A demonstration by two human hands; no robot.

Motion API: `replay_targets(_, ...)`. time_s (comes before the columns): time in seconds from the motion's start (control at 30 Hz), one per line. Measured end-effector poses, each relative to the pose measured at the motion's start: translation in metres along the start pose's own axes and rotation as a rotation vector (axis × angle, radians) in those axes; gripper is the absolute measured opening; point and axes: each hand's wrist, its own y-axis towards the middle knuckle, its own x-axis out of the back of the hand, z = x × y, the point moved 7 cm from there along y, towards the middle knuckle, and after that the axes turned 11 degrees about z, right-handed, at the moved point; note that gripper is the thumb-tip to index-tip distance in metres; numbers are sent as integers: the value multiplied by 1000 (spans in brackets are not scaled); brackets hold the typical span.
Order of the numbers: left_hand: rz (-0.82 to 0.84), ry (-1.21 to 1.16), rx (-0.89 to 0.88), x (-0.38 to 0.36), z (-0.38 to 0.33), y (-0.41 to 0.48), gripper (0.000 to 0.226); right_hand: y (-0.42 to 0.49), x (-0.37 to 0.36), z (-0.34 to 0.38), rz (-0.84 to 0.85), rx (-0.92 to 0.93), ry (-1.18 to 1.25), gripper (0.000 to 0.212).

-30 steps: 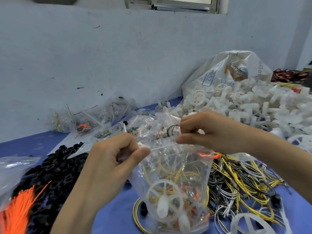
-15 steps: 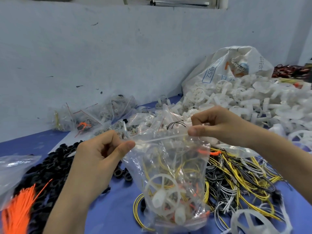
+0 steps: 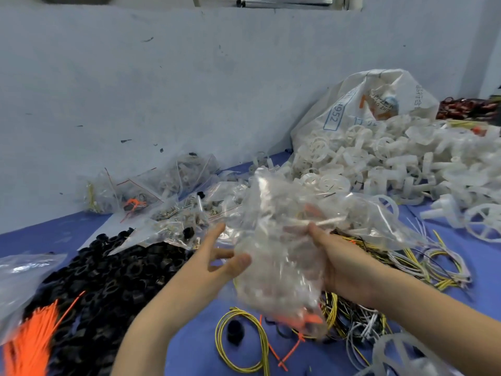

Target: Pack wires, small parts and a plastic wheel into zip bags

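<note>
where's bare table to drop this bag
Bare blue patches: between the black rings and the yellow wire loop, under the left forearm; and far left by the wall. Crowded: wheel heap, wire tangle.

A pale blue-grey wall fills the upper half of the view, its paint marked with small dark scuffs and chips. Along the top edge runs the bottom of a metal window frame, and at the far right the wall turns a corner. Below, a bench with a blue top meets the wall along its far edge, under soft, even light.
</note>
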Motion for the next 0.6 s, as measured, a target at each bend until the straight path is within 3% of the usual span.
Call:
replay_targets(0.1,64,-260,3,-14,2,5,84,-2,-9,20,81,65,192,48)
replay_targets(0.2,7,-352,-69,-16,-5,9,64,-8,-34,29,267,63,103,54)
replay_targets(0.27,-73,-352,-91,-17,-9,11,59,-10,-52,26,376,61,114,68)
replay_targets(0.37,-163,-300,-79,-17,-15,8,39,-3,-66,16,378,97,170,61)
replay_targets(0.47,-87,-144,15,-3,-13,-2,30,11,-69,-2,330,15,186,82)
replay_targets(0.53,-64,-116,102,20,-3,-18,43,18,-78,-13,341,-119,158,72)
replay_targets(0.6,-177,-126,199,54,14,-37,38,22,-88,-16,326,-214,116,48)
